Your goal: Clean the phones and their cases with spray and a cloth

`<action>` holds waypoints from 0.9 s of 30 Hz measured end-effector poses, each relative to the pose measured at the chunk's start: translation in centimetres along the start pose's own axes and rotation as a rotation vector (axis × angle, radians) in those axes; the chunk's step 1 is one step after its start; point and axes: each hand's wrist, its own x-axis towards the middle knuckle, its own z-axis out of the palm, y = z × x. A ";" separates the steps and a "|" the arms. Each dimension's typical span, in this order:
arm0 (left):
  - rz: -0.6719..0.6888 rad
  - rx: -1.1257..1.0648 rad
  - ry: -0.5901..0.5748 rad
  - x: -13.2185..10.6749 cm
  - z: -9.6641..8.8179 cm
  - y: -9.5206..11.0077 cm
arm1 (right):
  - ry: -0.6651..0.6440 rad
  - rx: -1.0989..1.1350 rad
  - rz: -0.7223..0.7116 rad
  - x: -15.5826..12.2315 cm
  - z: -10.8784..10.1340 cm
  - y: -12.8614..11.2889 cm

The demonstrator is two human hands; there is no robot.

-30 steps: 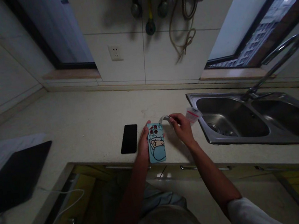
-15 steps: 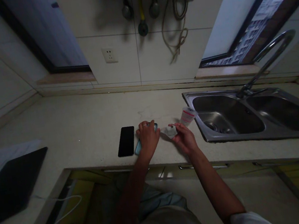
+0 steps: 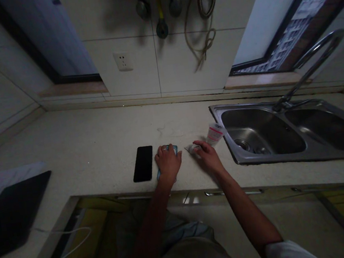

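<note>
phone case x1 under left hand

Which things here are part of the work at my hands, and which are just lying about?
In use:
left hand on a teal-cased phone
right hand on a small white packet

Lying about:
black smartphone
red-labelled clear wrapper
stainless steel sink

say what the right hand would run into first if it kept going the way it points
The small whitish plastic scrap on the counter, right at the fingertips of the right hand; the fingers may already be touching it, though depth is hard to judge from this view.
</note>
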 end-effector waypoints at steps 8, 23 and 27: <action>-0.082 -0.115 0.192 -2.0 -3.3 -4.8 | -0.032 -0.307 -0.401 -2.3 -1.1 -1.2; -0.333 0.039 -0.035 -0.1 -4.1 -8.7 | -0.359 -0.549 -0.176 -4.9 1.7 -0.7; -0.331 -0.052 -0.031 -1.0 -4.8 -8.8 | -0.387 -0.727 -0.180 -4.5 4.0 -2.5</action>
